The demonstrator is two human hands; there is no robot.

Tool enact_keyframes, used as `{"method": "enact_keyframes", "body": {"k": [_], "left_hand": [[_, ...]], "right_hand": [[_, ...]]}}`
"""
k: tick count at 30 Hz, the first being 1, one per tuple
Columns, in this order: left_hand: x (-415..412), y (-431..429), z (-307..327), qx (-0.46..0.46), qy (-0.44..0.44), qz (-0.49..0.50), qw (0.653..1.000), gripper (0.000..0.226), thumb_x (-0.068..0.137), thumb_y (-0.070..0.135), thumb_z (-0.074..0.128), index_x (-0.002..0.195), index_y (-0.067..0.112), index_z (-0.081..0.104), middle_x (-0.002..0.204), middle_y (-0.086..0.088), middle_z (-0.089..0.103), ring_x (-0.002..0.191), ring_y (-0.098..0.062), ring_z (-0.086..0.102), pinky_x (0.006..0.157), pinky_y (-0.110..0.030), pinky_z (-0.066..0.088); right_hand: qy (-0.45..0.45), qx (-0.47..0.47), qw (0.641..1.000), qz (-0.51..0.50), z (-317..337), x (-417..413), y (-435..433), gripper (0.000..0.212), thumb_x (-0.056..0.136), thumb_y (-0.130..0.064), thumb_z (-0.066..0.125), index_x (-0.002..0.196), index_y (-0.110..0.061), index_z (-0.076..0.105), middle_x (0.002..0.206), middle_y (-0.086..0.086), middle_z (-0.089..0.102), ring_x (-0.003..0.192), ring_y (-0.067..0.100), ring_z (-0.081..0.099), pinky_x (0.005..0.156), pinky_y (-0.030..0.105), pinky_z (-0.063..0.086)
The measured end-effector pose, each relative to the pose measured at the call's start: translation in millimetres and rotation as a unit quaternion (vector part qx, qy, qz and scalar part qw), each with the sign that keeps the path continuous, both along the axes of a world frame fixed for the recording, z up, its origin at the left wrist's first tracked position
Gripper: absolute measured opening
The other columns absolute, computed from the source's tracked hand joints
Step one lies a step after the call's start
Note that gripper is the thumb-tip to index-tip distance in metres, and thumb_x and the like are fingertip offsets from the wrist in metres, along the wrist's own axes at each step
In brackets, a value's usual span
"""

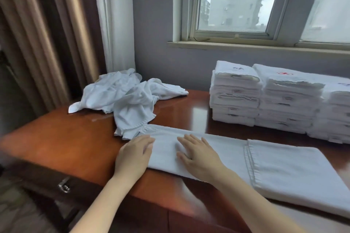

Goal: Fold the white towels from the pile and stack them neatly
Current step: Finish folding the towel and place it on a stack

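A half-folded white towel [236, 158] lies along the table's [75, 138] near edge. The left hand [135, 152] rests at its left end, the right hand [197, 154] presses flat on it, fingers straight. Behind lie the crumpled pile [125, 94] and folded stacks [274, 100].

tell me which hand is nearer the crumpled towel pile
Left. The left hand rests at the left end of the flat towel, close by the crumpled towel pile; the right hand lies flat on that towel, farther right.

wooden table [75, 138] | crumpled towel pile [123, 96] far left | flat towel [284, 172] near edge | folded stacks [265, 100] far right
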State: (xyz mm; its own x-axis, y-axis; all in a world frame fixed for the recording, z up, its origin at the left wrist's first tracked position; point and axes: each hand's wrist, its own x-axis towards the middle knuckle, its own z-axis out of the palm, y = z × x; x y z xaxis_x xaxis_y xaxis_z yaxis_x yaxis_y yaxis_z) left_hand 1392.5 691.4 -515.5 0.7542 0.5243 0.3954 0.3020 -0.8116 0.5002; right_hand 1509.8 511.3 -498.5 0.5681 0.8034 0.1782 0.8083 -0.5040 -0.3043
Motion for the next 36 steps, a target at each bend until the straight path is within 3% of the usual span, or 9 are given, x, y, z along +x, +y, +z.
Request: {"method": "enact_keyframes", "body": {"k": [5,8,12,19,23,26,30,34,36], "left_hand": [[1,7,2,-0.014,-0.023,0.083,0.996,0.019,0.089,0.03,0.066,0.108,0.029,0.07,0.115,0.011,0.063,0.114,-0.015,0.054,0.093,-0.029,0.039],[0,7,-3,0.01,0.027,0.194,0.98,0.039,0.082,0.056,0.066,0.111,0.029,0.063,0.119,0.005,0.058,0.116,-0.022,0.049,0.097,-0.035,0.032],[2,8,-9,0.037,0.074,0.24,0.967,0.055,0.081,0.07,0.054,0.112,0.025,0.062,0.12,0.0,0.054,0.118,-0.024,0.045,0.099,-0.037,0.029],[1,8,-5,0.028,0.041,0.185,0.981,0.039,0.085,0.056,0.059,0.098,0.02,0.063,0.108,0.002,0.061,0.108,-0.023,0.052,0.09,-0.035,0.035],[-3,0,6,-0.12,-0.047,0.109,0.986,0.026,0.083,0.046,0.067,0.094,0.026,0.056,0.09,0.009,0.067,0.087,-0.018,0.062,0.072,-0.034,0.046],[0,-11,15,-0.201,-0.119,0.063,0.97,0.027,0.082,0.036,0.073,0.099,0.035,0.052,0.093,0.014,0.066,0.089,-0.012,0.065,0.075,-0.034,0.052],[13,-37,38,-0.261,-0.18,-0.056,0.947,0.049,0.081,0.023,0.076,0.108,0.051,0.046,0.102,0.024,0.067,0.099,0.01,0.06,0.076,-0.007,0.044],[33,-72,57,-0.261,-0.151,-0.142,0.943,0.058,0.078,0.036,0.07,0.121,0.059,0.04,0.107,0.035,0.063,0.102,0.013,0.059,0.081,-0.018,0.045],[45,-91,65,-0.26,-0.134,-0.176,0.94,0.068,0.082,0.043,0.068,0.139,0.049,0.032,0.106,0.035,0.064,0.104,0.016,0.057,0.082,-0.014,0.042]], "right_hand": [[-0.013,-0.008,0.999,0.031,1,2,22,0.045,0.1,-0.043,0.04,0.142,-0.028,0.042,0.135,-0.01,0.044,0.133,0.012,0.033,0.114,0.039,0.019],[-0.018,-0.007,0.999,0.04,-5,1,27,0.044,0.1,-0.045,0.038,0.141,-0.031,0.042,0.136,-0.012,0.04,0.134,0.011,0.029,0.115,0.04,0.015],[-0.024,-0.003,0.999,0.038,-11,4,27,0.046,0.1,-0.048,0.035,0.144,-0.034,0.039,0.145,-0.016,0.035,0.14,0.008,0.023,0.117,0.039,0.013],[-0.023,0.016,0.999,0.041,-15,6,26,0.047,0.099,-0.049,0.036,0.143,-0.037,0.04,0.15,-0.015,0.034,0.142,0.007,0.022,0.118,0.038,0.011],[0.014,0.066,0.997,0.038,-14,3,24,0.042,0.096,-0.046,0.047,0.138,-0.037,0.05,0.15,-0.015,0.038,0.141,0.006,0.027,0.119,0.035,0.011],[0.078,0.124,0.988,0.039,-8,-1,20,0.042,0.096,-0.042,0.054,0.136,-0.034,0.055,0.143,-0.018,0.049,0.135,0.002,0.039,0.118,0.034,0.023],[0.389,0.257,0.883,0.054,25,-9,4,0.033,0.096,-0.049,0.055,0.129,-0.043,0.055,0.127,-0.02,0.063,0.122,0.0,0.055,0.097,0.015,0.045],[0.503,0.309,0.805,0.06,60,-1,-25,0.035,0.093,-0.05,0.055,0.121,-0.03,0.065,0.119,-0.002,0.07,0.109,0.017,0.067,0.095,0.044,0.055],[0.527,0.325,0.784,0.041,70,8,-45,0.04,0.093,-0.045,0.06,0.119,-0.015,0.064,0.116,0.007,0.071,0.107,0.024,0.068,0.093,0.049,0.055]]}}
